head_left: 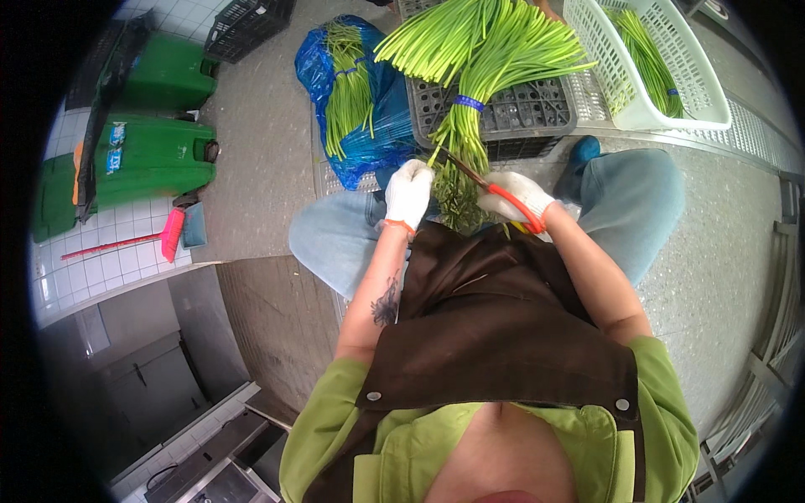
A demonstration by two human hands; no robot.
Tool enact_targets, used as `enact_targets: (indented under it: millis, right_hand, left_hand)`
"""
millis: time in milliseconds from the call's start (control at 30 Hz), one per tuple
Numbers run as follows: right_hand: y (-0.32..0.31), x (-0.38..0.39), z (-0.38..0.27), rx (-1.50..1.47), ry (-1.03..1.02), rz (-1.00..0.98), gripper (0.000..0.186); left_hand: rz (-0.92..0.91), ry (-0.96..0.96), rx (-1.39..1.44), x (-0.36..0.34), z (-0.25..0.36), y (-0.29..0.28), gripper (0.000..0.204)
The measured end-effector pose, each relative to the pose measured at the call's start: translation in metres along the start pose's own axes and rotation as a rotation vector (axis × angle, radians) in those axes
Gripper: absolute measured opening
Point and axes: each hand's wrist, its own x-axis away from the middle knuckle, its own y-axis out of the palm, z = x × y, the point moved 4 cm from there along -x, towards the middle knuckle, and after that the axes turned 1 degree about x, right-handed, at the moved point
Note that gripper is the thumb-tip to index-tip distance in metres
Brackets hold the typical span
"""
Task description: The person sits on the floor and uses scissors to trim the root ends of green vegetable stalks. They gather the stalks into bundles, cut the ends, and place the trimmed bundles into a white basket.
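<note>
A large bunch of garlic scapes (495,71), long thin green stalks, is bound with blue tape (468,103). It lies on an upturned black plastic crate (528,109), its thinner ends hanging toward me. My left hand (410,191), in a white glove, is closed on a few stalk ends at the bunch's left side. In my gloved right hand (516,193) are scissors (521,206) with orange-red handles. Their dark blades reach left, over the stalks just below the tape. Whether the blades touch the stalks I cannot tell.
More stalks (348,92) lie on a blue plastic bag (390,138) to the left. A white slatted basket (688,75) at the right holds another bunch (650,67). Green bins (155,155), a pink broom (173,235) and a black crate (247,29) stand at the far left.
</note>
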Motion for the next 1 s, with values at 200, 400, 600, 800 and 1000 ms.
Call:
enact_targets:
  millis: [200,400,600,800,1000]
  right_hand:
    - [0.005,-0.024,0.007,0.096,0.055,0.030,0.029]
    - [-0.002,-0.007,0.003,0.196,0.114,0.058,0.032]
    - [0.001,0.004,0.008,0.115,0.081,0.042,0.031]
    - [0.005,0.001,0.011,0.239,0.093,-0.037,0.033]
    - [0.003,-0.007,-0.008,0.255,0.043,-0.039,0.029]
  left_hand:
    - [-0.031,-0.055,-0.186,0.000,0.000,0.002,0.026]
    - [0.242,-0.010,-0.622,0.007,-0.006,-0.005,0.037]
    - [-0.123,-0.131,-0.420,0.002,0.011,0.034,0.046]
    - [0.059,0.022,-0.499,0.012,0.022,0.014,0.033]
    - [0.023,0.112,-0.516,0.022,0.030,0.009,0.033]
